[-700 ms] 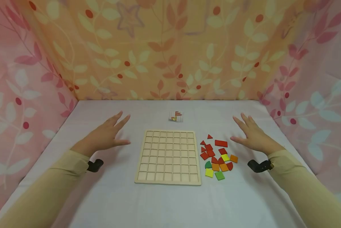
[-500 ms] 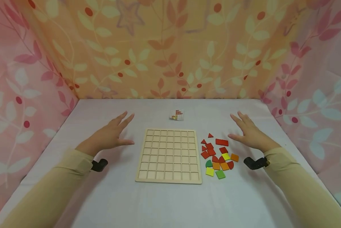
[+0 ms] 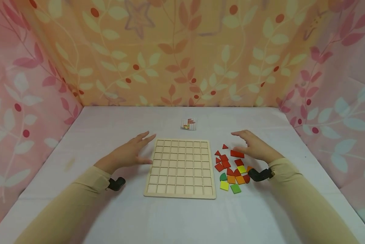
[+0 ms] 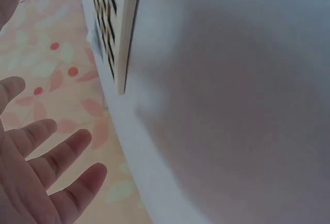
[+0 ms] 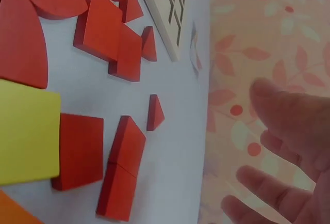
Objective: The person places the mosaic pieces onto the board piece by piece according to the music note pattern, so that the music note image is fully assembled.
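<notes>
My left hand (image 3: 127,155) hovers by the left edge of a pale wooden grid board (image 3: 180,197), fingers spread and nothing held. In the left wrist view its fingers (image 4: 72,154) are straight and apart from the board (image 4: 122,53). To the right of the board lie flat coloured pieces: red triangles, red squares, a green quarter-round (image 3: 223,176), a yellow square (image 3: 224,185) and a light green square (image 3: 235,188). My right hand (image 3: 255,147) hangs over the far right of them, near two abutting red pieces (image 5: 121,167). It holds nothing, fingers loosely bent.
A small paper card (image 3: 188,124) with a coloured grid pattern lies beyond the board. White cloth (image 3: 115,220) covers the table. Patterned fabric walls (image 3: 182,51) stand at the back and both sides. A black wrist camera (image 3: 258,174) hides part of an orange piece.
Both hands have moved inward and a little nearer to me: the left toward the board's left edge, the right over the far right pieces. The board, card and pieces stay in place.
</notes>
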A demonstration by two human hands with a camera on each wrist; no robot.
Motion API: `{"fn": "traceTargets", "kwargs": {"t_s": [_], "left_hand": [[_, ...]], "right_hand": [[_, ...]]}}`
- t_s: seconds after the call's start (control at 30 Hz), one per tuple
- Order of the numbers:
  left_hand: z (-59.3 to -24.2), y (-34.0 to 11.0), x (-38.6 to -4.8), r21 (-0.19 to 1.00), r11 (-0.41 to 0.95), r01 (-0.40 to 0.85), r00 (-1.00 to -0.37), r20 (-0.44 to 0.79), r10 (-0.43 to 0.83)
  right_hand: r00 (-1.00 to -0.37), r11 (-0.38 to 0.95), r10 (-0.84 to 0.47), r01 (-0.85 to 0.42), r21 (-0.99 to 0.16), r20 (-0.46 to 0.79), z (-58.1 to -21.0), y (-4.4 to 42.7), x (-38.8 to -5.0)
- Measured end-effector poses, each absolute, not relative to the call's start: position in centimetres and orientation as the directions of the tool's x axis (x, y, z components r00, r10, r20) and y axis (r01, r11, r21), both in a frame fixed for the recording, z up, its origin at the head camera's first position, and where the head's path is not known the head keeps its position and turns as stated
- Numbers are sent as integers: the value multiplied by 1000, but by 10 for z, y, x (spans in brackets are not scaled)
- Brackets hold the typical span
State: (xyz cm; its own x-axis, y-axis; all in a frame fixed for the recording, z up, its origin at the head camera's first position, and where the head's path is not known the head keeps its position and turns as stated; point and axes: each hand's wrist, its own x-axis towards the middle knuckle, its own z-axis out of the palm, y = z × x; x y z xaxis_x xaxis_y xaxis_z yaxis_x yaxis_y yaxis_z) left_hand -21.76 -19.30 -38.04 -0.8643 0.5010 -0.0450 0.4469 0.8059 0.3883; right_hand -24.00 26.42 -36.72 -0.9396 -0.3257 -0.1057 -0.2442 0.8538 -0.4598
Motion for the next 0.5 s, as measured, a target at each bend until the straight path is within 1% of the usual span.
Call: {"fn": "traceTargets", "kwargs": {"t_s": [0.23, 0.5], "left_hand": [[-393, -186, -216, 459, 749, 478, -819, -76, 569], [-400, -182, -213, 484, 733, 478, -784, -140, 604]], "right_hand": [[-922, 847, -351, -239, -475, -162, -379, 256, -244], [-891, 834, -387, -229, -502, -237, -391, 247, -248]]}}
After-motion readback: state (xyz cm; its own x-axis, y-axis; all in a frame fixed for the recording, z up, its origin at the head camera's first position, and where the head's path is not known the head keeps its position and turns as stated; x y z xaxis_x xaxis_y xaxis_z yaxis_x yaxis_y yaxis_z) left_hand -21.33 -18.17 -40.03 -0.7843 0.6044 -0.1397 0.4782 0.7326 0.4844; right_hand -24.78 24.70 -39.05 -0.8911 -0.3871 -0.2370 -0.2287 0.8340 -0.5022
